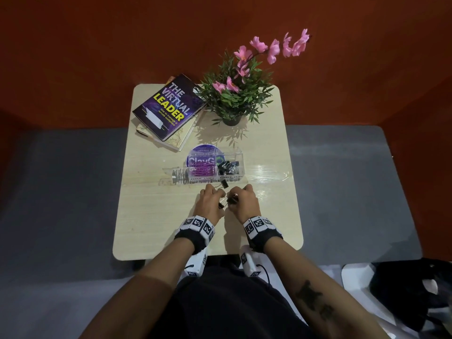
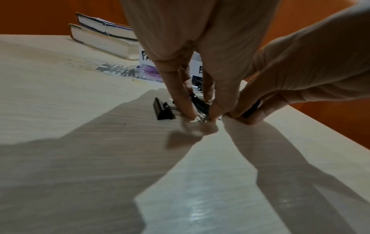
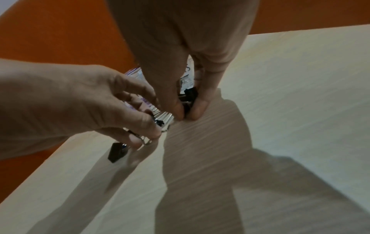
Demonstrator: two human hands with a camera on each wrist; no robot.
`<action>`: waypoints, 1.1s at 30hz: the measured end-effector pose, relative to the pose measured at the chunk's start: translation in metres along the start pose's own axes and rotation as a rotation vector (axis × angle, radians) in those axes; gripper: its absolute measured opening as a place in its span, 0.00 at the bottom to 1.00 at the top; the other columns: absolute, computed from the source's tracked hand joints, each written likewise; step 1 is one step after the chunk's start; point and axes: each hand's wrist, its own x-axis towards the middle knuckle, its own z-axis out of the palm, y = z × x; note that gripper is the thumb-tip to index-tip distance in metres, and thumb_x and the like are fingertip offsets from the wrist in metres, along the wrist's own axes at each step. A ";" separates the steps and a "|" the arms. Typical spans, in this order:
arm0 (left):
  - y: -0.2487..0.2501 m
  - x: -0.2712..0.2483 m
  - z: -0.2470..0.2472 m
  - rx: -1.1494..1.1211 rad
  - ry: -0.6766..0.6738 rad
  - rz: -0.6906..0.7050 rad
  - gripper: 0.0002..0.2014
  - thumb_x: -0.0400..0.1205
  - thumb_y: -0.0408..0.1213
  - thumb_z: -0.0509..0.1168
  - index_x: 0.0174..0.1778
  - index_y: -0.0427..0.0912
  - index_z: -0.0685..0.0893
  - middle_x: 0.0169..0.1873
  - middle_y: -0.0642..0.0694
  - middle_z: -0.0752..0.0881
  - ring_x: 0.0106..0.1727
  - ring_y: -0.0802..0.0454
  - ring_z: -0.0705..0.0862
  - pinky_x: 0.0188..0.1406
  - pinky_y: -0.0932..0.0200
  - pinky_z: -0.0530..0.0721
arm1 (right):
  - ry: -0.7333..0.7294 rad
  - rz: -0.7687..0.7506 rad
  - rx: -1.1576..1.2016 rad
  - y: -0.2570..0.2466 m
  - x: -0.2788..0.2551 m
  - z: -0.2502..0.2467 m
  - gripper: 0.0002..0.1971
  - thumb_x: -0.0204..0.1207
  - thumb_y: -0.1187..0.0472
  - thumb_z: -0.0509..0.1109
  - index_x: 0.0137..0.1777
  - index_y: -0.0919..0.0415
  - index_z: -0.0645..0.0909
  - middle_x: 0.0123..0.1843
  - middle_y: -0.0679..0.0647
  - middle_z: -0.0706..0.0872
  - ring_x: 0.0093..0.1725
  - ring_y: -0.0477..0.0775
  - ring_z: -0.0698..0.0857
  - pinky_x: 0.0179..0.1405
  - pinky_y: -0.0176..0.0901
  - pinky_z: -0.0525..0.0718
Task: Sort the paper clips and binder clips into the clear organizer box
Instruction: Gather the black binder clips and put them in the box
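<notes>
Pale wood-grain bench [image 1: 151,216]: last loose black metal binder clips [image 2: 163,110] before clear plastic organizer box [image 1: 241,159]. Left hand [image 1: 211,200], right hand [image 1: 245,200] each pinching clips. Next: lift, drop into right-hand compartment.

Head cam: high, looking steeply down at table [image 1: 151,216], both hands near centre, books [image 1: 168,108] at 11 o'clock. Left wrist cam: low, close, facing along fingers [image 2: 186,104]. Right wrist cam: likewise, close on fingers [image 3: 176,107]. All share the binder clips [image 1: 230,200] spot.

Black binder clips [image 1: 224,184] — beside organizer box [image 1: 215,165]
</notes>
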 end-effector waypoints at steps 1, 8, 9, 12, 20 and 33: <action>0.000 0.000 0.000 -0.006 0.006 -0.007 0.18 0.67 0.26 0.74 0.52 0.40 0.83 0.51 0.39 0.76 0.50 0.40 0.75 0.48 0.48 0.78 | -0.004 0.019 0.016 0.001 0.001 -0.001 0.14 0.65 0.72 0.74 0.51 0.60 0.86 0.53 0.63 0.78 0.43 0.66 0.85 0.43 0.40 0.79; -0.009 0.004 -0.004 -0.111 0.036 -0.052 0.10 0.64 0.21 0.72 0.34 0.37 0.82 0.49 0.41 0.73 0.44 0.42 0.77 0.38 0.55 0.77 | 0.020 0.067 0.151 0.018 0.003 -0.008 0.11 0.62 0.71 0.77 0.40 0.54 0.89 0.47 0.61 0.84 0.42 0.60 0.86 0.46 0.47 0.85; -0.009 0.005 -0.006 -0.126 0.041 -0.068 0.09 0.64 0.21 0.73 0.34 0.37 0.83 0.50 0.42 0.74 0.44 0.43 0.78 0.38 0.54 0.78 | 0.028 0.083 0.183 0.020 0.002 -0.011 0.11 0.62 0.70 0.77 0.37 0.51 0.88 0.46 0.62 0.86 0.40 0.60 0.87 0.43 0.51 0.89; -0.008 0.008 -0.009 -0.179 0.041 -0.067 0.07 0.67 0.22 0.73 0.33 0.37 0.86 0.49 0.43 0.77 0.44 0.44 0.80 0.40 0.50 0.84 | 0.064 0.053 0.257 0.027 -0.002 -0.026 0.07 0.66 0.66 0.80 0.34 0.54 0.87 0.40 0.62 0.88 0.32 0.57 0.89 0.28 0.46 0.91; -0.010 0.004 -0.018 -0.230 0.073 0.011 0.08 0.67 0.20 0.74 0.30 0.38 0.88 0.42 0.47 0.78 0.38 0.51 0.79 0.41 0.55 0.83 | 0.152 -0.192 0.248 -0.030 0.032 -0.080 0.10 0.68 0.67 0.79 0.46 0.52 0.88 0.45 0.55 0.81 0.41 0.57 0.87 0.37 0.51 0.91; 0.048 0.051 -0.086 -0.374 0.249 0.048 0.05 0.69 0.28 0.78 0.37 0.41 0.91 0.46 0.44 0.82 0.44 0.51 0.82 0.47 0.65 0.81 | 0.254 0.050 0.187 0.006 0.006 -0.065 0.06 0.71 0.64 0.74 0.47 0.57 0.88 0.45 0.54 0.91 0.40 0.50 0.86 0.43 0.38 0.81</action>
